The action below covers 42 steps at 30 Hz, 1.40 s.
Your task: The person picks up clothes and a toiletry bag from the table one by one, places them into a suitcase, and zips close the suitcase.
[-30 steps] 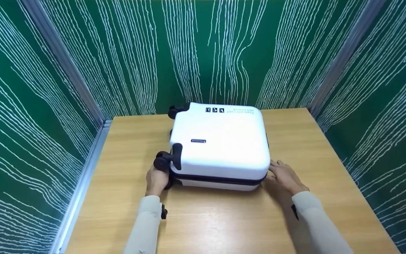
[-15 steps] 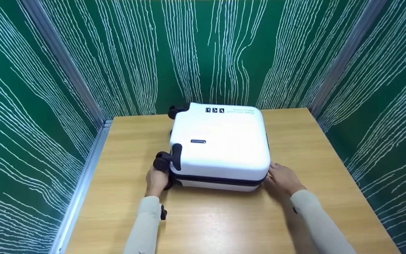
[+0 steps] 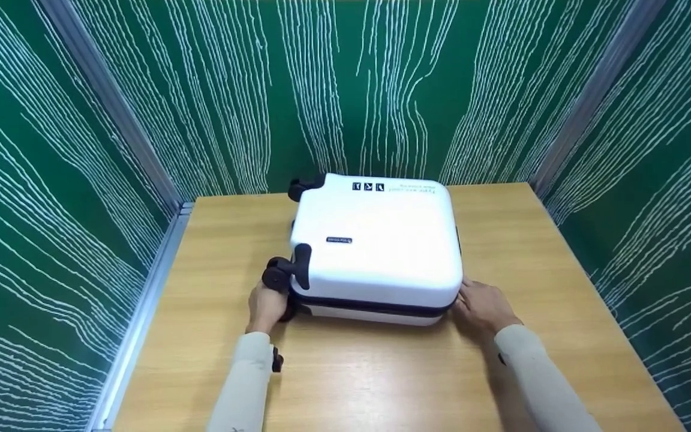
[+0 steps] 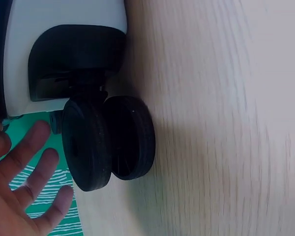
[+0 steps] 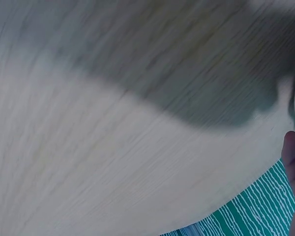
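Note:
A white hard-shell suitcase (image 3: 375, 240) lies flat on the wooden table (image 3: 345, 378), its black wheels towards the left. My left hand (image 3: 267, 309) is at the near left corner, partly covered by the upper caster wheel (image 3: 275, 276). In the left wrist view, the fingers of this hand (image 4: 14, 191) are spread and loosely bent beside the lower double wheel (image 4: 88, 147), not wrapped around it. My right hand (image 3: 486, 306) touches the near right corner, its fingertips hidden behind the shell. One straight finger (image 5: 292, 160) shows at the right wrist view's edge.
Green panels with white wavy lines (image 3: 375, 90) stand behind the table and on both sides. Grey metal posts (image 3: 123, 114) join them at the corners, and a metal rail (image 3: 135, 324) runs along the table's left edge.
My right hand's fingers, visible beside the suitcase a second ago, have slid inward behind its right side. The left hand and the suitcase stay in place; the head view has shifted slightly.

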Each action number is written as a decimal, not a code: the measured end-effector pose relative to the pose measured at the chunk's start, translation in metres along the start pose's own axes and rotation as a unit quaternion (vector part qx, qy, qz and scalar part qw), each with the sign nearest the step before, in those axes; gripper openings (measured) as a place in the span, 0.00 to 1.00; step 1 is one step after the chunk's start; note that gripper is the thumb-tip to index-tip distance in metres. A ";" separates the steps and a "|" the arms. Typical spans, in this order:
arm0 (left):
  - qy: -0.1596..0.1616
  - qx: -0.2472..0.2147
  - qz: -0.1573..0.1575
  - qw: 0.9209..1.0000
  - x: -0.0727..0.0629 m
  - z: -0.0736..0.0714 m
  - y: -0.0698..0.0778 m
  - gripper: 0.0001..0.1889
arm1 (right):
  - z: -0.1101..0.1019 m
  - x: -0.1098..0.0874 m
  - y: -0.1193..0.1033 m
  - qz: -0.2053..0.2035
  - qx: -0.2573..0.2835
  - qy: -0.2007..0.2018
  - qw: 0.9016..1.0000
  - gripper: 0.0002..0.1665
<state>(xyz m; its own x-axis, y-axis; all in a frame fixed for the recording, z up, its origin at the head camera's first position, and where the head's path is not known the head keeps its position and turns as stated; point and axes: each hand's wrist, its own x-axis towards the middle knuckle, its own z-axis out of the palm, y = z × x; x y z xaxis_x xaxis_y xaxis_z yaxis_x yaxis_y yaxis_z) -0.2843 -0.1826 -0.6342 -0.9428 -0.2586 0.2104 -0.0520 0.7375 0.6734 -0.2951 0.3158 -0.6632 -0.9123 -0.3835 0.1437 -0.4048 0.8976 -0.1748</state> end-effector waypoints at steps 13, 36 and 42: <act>0.021 0.020 0.066 0.997 -0.011 -0.002 -0.006 0.13 | 0.005 0.002 -0.006 0.019 -0.011 0.004 1.000 0.27; 0.052 0.090 0.142 0.984 -0.067 0.005 0.018 0.18 | 0.001 -0.003 -0.011 0.028 -0.035 -0.016 0.999 0.28; 0.067 0.104 0.163 0.979 -0.067 0.010 0.022 0.18 | -0.001 -0.006 -0.013 0.032 -0.020 -0.010 0.999 0.27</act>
<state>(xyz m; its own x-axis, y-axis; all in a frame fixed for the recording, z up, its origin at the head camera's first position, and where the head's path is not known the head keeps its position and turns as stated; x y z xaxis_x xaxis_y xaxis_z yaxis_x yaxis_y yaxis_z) -0.2258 -0.1432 -0.6405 -0.8695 -0.0571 0.4907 0.1655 0.9023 0.3981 -0.2844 0.3063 -0.6604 -0.9372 -0.3299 0.1135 -0.3441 0.9278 -0.1441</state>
